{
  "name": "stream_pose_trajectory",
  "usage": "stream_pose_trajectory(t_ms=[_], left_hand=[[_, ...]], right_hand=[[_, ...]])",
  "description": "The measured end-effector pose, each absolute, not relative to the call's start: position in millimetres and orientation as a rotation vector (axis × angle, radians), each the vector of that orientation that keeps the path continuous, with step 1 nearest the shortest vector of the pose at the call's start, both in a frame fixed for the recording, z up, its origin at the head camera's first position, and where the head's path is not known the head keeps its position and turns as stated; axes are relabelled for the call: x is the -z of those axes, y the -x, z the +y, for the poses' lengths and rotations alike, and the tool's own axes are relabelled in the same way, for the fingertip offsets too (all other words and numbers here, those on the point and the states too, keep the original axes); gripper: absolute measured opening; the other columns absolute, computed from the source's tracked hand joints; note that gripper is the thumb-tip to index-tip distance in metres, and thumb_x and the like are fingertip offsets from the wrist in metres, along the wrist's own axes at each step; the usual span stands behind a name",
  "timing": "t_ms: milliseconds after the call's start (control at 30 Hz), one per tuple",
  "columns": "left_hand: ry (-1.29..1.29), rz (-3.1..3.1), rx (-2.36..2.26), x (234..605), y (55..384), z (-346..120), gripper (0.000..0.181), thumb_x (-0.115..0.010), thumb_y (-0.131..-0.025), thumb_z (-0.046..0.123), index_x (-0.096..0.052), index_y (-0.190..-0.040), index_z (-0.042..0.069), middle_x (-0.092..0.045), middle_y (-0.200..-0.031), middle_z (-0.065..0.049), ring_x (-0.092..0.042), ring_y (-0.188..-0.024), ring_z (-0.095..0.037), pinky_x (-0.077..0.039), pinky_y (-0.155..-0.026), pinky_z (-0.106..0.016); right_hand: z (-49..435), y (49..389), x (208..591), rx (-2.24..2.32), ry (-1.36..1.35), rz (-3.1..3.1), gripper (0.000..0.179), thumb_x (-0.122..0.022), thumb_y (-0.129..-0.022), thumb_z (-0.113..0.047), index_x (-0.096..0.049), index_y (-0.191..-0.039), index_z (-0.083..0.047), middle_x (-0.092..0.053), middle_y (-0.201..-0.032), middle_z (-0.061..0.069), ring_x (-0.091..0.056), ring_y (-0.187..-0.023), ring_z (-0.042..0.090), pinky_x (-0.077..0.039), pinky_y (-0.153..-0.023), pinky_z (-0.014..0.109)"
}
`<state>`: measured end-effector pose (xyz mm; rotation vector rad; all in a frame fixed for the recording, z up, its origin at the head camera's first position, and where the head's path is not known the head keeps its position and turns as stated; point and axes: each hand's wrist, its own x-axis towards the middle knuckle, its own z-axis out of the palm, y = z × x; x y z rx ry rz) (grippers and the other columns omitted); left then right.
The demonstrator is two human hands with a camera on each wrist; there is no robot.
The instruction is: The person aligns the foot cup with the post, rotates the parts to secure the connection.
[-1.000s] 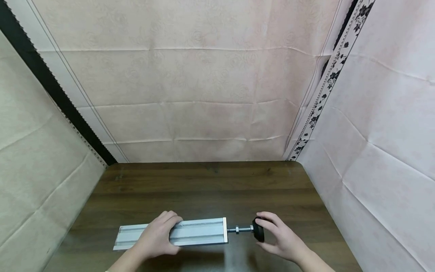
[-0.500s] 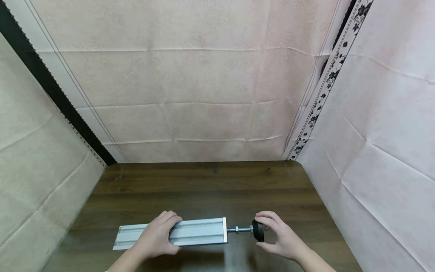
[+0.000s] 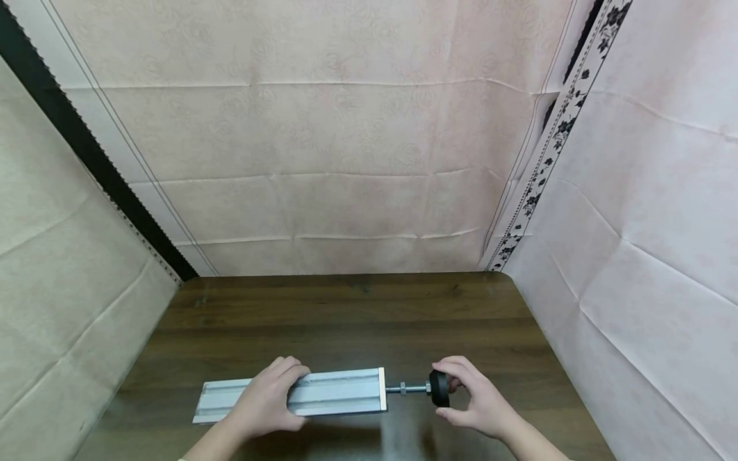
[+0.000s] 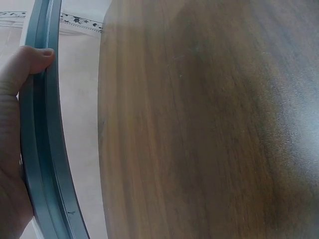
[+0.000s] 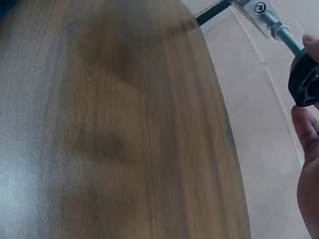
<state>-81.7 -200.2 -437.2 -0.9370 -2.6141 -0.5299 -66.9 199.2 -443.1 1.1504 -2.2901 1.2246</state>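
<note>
My left hand grips a silvery aluminium profile with long grooves, held level over the table. In the left wrist view its thumb lies across the grooved side of the profile. Out of the profile's right end plate runs a threaded rod carrying a hex nut. A round black levelling foot sits at the rod's outer end. With thumb and fingers at its rim, my right hand pinches this foot. The right wrist view shows the foot's ribbed, hollow underside.
Below both hands lies a brown wood-grain table, with shadows of the held piece on it. Pale creased cloth hangs behind and along both sides. A floral strip marks the right corner, a black strip the left.
My right hand's fingers have shifted slightly on the black foot, from across its face toward its upper rim. The left hand and the profile have stayed almost still.
</note>
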Motion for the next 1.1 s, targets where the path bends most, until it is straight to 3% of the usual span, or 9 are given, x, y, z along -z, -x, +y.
stream_pose_trajectory(t_ms=[267, 567, 900, 1100], left_hand=[[0.943, -2.608, 0.523, 436, 81, -200, 0.062, -0.082, -0.047, 0.041, -0.063, -0.099, 0.015, -0.052, -0.095, 0.013, -0.047, -0.085, -0.006, -0.045, -0.071, -0.024], [0.939, -2.615, 0.535, 436, 81, -200, 0.062, -0.083, -0.047, 0.040, -0.063, -0.100, 0.015, -0.052, -0.095, 0.012, -0.047, -0.085, -0.007, -0.046, -0.071, -0.025], [0.930, -2.632, 0.525, 438, 81, -200, 0.062, -0.082, -0.047, 0.042, -0.063, -0.100, 0.015, -0.052, -0.096, 0.013, -0.047, -0.085, -0.006, -0.046, -0.072, -0.025], [0.928, -2.613, 0.528, 438, 80, -201, 0.062, -0.083, -0.047, 0.041, -0.063, -0.099, 0.015, -0.052, -0.095, 0.013, -0.047, -0.085, -0.007, -0.046, -0.071, -0.025]], right_hand=[[189, 56, 420, -1.368, -1.064, -2.342, 0.069, -0.079, -0.062, 0.007, -0.052, -0.125, -0.005, -0.051, -0.109, 0.013, -0.053, -0.081, 0.011, -0.048, -0.063, 0.032], [182, 50, 404, -1.446, -0.938, -2.418, 0.054, -0.073, -0.070, 0.000, -0.055, -0.121, -0.007, -0.052, -0.101, 0.004, -0.052, -0.074, 0.012, -0.045, -0.058, 0.028], [181, 50, 404, -1.436, -0.869, -2.469, 0.048, -0.072, -0.071, -0.002, -0.056, -0.116, -0.005, -0.053, -0.093, -0.005, -0.052, -0.067, 0.023, -0.045, -0.053, 0.028], [181, 52, 403, -1.454, -0.869, -2.489, 0.048, -0.071, -0.073, -0.004, -0.054, -0.118, -0.004, -0.053, -0.092, -0.006, -0.052, -0.067, 0.023, -0.045, -0.053, 0.029]])
